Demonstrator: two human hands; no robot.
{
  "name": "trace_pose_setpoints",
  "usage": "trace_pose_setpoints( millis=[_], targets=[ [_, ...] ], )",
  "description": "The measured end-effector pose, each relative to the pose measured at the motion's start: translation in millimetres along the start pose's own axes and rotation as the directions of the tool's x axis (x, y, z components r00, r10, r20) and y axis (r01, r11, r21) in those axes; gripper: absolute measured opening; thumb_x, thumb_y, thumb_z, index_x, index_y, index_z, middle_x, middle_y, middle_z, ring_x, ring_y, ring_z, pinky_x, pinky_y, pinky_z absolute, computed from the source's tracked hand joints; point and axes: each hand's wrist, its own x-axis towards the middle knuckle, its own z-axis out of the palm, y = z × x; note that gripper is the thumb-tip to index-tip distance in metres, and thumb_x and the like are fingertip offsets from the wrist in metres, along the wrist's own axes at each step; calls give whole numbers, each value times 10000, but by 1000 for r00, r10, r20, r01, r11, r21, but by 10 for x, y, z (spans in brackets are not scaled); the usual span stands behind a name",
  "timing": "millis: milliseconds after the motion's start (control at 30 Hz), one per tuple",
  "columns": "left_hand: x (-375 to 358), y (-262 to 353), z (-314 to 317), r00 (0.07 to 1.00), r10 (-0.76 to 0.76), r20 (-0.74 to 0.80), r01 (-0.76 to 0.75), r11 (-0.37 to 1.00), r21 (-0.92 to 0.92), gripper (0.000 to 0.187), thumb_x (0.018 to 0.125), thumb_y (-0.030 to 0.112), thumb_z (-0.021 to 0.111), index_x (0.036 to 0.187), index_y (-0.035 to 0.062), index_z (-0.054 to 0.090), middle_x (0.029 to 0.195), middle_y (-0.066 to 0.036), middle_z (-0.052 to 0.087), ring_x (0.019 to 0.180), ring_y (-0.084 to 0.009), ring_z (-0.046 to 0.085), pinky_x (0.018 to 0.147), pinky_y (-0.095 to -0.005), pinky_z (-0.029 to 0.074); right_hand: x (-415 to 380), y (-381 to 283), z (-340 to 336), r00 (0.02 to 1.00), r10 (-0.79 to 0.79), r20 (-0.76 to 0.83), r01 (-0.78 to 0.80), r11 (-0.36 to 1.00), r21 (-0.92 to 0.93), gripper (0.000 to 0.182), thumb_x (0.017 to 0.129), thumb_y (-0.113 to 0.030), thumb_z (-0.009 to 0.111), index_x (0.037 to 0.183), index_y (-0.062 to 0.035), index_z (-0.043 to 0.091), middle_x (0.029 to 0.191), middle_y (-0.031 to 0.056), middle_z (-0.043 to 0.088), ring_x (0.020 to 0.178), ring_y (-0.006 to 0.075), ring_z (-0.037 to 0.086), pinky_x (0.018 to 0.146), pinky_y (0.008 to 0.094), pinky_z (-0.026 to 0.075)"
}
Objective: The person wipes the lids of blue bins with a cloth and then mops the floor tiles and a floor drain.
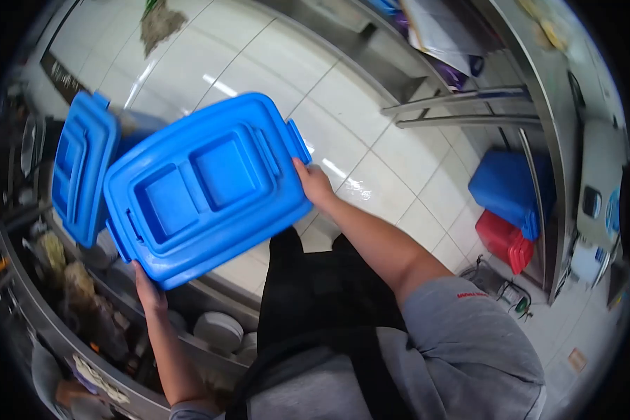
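A large blue plastic lid (217, 183) with two square recesses is held tilted in front of my body. My left hand (148, 290) grips its lower left edge, with the fingers mostly hidden beneath. On the right edge, next to the side latch, my right hand (315, 183) is closed, its thumb on the rim. Whether a container is under the lid cannot be seen. Just left of it stands another blue lid (84, 168), close to the held one.
Steel shelving (532, 84) runs along the right, with a blue container (507, 183) and a red container (500, 238) low down. At lower left, a steel counter (42, 301) has bagged items and white round containers (218, 332). A mop head (161, 26) lies on the tiled floor.
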Motion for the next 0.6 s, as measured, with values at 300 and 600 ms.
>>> trace_pose_setpoints(
  millis=[300, 600],
  targets=[
    [-730, -1278, 1885, 897, -259, 358, 191, 958, 216, 797, 965, 608, 294, 1496, 29, 159, 1530, -132, 257, 1394, -263, 284, 1152, -412, 226, -761, 2075, -2025, 861, 209, -463, -81, 956, 282, 665, 890, -611, 514, 821, 22, 702, 738, 188, 676, 727, 263, 663, 707, 380, 499],
    [-2866, -3074, 4006, 549, -662, 509, 269, 717, 643, 678, 1002, 528, 282, 1502, 88, 153, 1535, -104, 238, 1374, -265, 314, 1118, -425, 265, -1865, 2279, -3155, 440, -517, -734, 396, 846, -358, 190, 770, -35, 637, 951, -92, 645, 880, 134, 573, 843, 324, 585, 707, 404, 471]
  ],
)
